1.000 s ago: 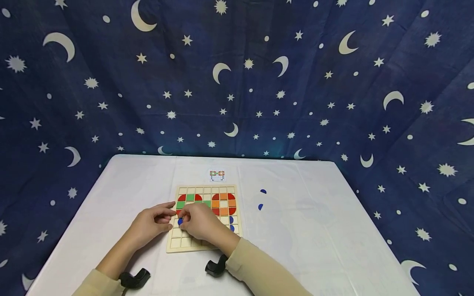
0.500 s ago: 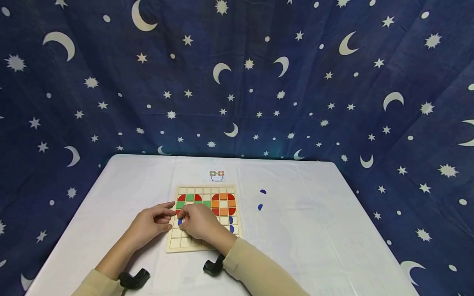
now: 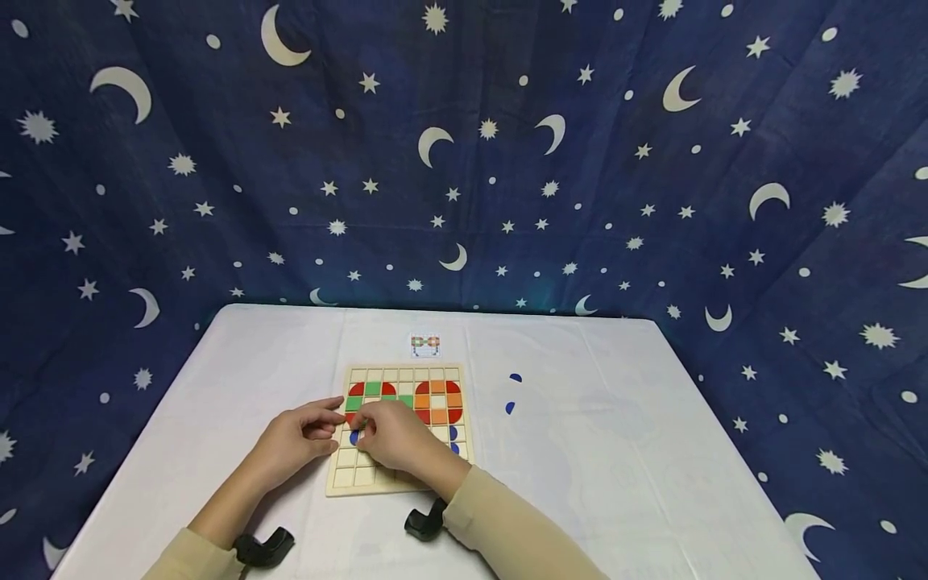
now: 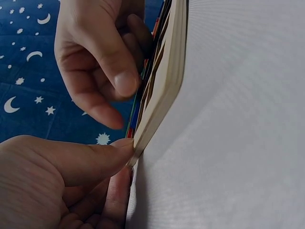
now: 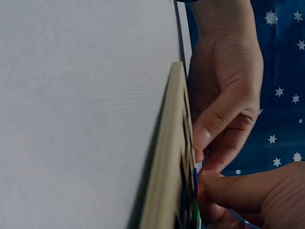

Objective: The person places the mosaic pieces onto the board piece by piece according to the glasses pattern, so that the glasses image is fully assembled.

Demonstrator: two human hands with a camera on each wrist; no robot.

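A wooden grid board (image 3: 384, 488) lies on the table with red, green, orange and blue tiles in its cells. My left hand (image 3: 288, 443) is at its left edge; in the left wrist view the thumb (image 4: 121, 151) touches the board's side. Over the board's left part is my right hand (image 3: 395, 435), bent at the fingers. Its index finger and thumb stand apart around a blue half-round tile (image 3: 354, 437), with no piece seen lifted between them. Part of the middle of the board is hidden under this hand. Two more blue tiles (image 3: 453, 433) sit at the right side.
Two loose blue half-round tiles (image 3: 515, 377) lie on the white table (image 3: 616, 451), right of the board. Behind the board is a small pattern card (image 3: 425, 345). Black camera mounts (image 3: 265, 548) are on both wrists. A dark blue star-and-moon cloth (image 3: 464, 161) hangs behind.
The right thumb has drawn back slightly to the right, so a little more of the blue tile shows. The left hand and the board stay in place.
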